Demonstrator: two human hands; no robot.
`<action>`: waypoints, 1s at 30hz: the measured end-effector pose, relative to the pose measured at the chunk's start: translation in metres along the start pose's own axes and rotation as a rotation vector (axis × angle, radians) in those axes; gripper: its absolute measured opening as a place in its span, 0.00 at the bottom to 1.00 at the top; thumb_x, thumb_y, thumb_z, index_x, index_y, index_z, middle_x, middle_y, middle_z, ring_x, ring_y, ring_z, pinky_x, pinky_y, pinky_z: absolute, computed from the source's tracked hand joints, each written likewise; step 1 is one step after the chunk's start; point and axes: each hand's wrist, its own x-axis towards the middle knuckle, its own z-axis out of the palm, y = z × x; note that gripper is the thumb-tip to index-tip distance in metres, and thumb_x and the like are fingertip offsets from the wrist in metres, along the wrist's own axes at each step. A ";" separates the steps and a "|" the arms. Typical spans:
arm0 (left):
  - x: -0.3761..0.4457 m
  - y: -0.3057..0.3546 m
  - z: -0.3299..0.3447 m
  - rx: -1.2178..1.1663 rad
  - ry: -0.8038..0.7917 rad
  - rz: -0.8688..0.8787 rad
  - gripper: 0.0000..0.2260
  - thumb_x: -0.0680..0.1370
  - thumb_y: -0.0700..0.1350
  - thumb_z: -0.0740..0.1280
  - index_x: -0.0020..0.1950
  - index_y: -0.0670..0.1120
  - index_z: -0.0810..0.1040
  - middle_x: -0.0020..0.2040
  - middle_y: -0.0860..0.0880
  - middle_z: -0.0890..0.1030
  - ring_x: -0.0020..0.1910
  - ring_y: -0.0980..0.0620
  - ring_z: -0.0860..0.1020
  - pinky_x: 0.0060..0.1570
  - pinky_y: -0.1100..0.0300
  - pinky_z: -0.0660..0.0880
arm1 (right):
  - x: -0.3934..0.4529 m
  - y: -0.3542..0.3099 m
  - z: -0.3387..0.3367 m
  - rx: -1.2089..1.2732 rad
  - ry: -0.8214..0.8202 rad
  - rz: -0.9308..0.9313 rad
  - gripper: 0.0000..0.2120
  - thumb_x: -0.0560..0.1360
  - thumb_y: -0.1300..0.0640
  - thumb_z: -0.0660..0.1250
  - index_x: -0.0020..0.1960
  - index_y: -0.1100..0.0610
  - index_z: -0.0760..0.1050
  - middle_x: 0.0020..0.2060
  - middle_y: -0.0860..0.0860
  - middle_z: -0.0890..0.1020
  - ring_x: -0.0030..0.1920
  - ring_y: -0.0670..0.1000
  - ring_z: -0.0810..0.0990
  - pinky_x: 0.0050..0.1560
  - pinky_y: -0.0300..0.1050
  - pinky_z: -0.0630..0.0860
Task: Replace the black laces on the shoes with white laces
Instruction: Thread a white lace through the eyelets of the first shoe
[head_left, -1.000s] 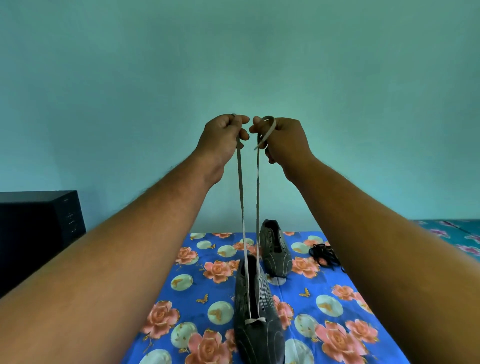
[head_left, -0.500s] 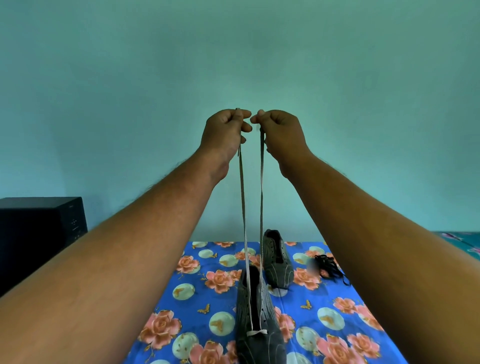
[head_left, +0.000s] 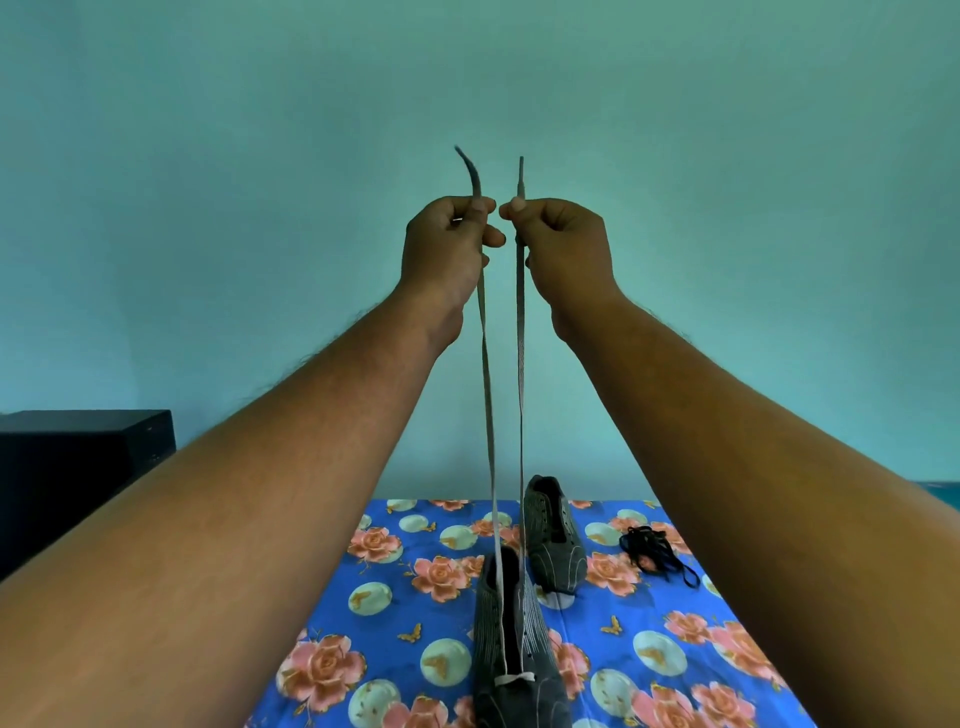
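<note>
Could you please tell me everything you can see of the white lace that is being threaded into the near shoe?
The white lace is a flat woven-looking strip. It crosses the lowest eyelets of the near shoe as one short bar, then both halves rise taut and almost parallel. The left hand grips one half, the right hand the other. Both stiff tips stick up above the fists, the left one bent.

Left hand (head_left: 447, 244) and right hand (head_left: 563, 244) pinch white lace (head_left: 520, 389) ends taut above the near shoe (head_left: 519, 660)
</note>
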 end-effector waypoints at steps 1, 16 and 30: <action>0.000 0.002 0.000 0.000 0.003 0.007 0.11 0.85 0.50 0.61 0.62 0.50 0.80 0.47 0.51 0.84 0.44 0.58 0.79 0.38 0.66 0.70 | 0.001 -0.003 0.000 0.006 0.006 -0.007 0.11 0.81 0.51 0.68 0.53 0.57 0.85 0.44 0.46 0.85 0.43 0.40 0.80 0.45 0.37 0.75; -0.046 -0.063 -0.005 0.141 -0.104 -0.116 0.11 0.84 0.52 0.64 0.59 0.46 0.80 0.43 0.51 0.83 0.38 0.57 0.77 0.38 0.64 0.72 | -0.046 0.047 -0.014 -0.192 -0.161 0.082 0.09 0.81 0.50 0.68 0.50 0.54 0.84 0.38 0.50 0.85 0.39 0.46 0.81 0.48 0.48 0.80; -0.205 -0.262 -0.038 0.405 -0.363 -0.500 0.14 0.83 0.45 0.66 0.68 0.51 0.76 0.65 0.52 0.79 0.60 0.51 0.78 0.62 0.50 0.76 | -0.200 0.211 -0.057 -0.647 -0.465 0.322 0.14 0.78 0.49 0.71 0.62 0.52 0.80 0.50 0.47 0.81 0.49 0.46 0.78 0.45 0.39 0.70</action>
